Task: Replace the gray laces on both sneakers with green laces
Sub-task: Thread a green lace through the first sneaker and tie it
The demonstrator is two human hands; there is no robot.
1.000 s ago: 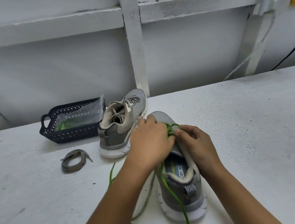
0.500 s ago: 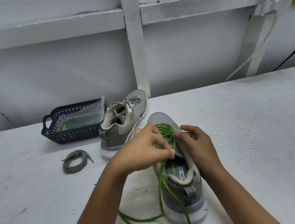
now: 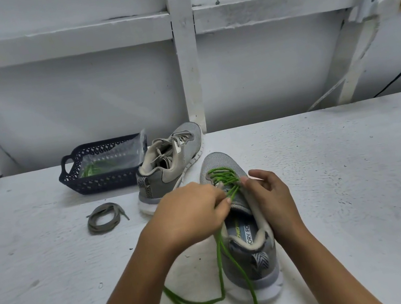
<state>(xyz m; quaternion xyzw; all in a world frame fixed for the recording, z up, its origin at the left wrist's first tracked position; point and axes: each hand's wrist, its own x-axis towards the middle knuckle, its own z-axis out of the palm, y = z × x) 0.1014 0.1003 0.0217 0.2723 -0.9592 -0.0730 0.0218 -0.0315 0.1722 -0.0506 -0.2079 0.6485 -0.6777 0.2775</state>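
1. Relacing is under way on the near sneaker (image 3: 259, 262), which stands on the bench (image 3: 346, 179) with its toe pointed away. The green lace (image 3: 222, 174) is seen crossed through the eyelets just ahead of both grips.
2. The left grip (image 3: 191, 212) is clenched on the green lace, with a strand pinched at the fingertips beside the tongue. From beneath this grip two loose tails are trailed back toward the person and looped on the bench beside the heel.
3. The right grip (image 3: 272, 198) is curled round the sneaker's eyelet edge and collar, just across the tongue from the left grip, so the shoe is steadied (whether a strand is pinched there too cannot be told).
4. The step is judged to be mid-threading on the first sneaker. The eyelets nearest the grips appear not yet laced.
5. For the next move, a lace tip would need to be fed through the next eyelet and the slack drawn up evenly, with the upper held firm against the pull. The long tails could snag under the heel.
6. Beyond the left grip, the far sneaker (image 3: 170, 168) is seen with gray laces in it, so roughly half the task is judged outstanding.
7. Well to the left of the left grip, a removed gray lace (image 3: 104, 218) is left coiled on the bench. Beyond it, something green is visible in a clear bag (image 3: 109, 159) inside the dark basket (image 3: 84, 183), presumably the second lace.
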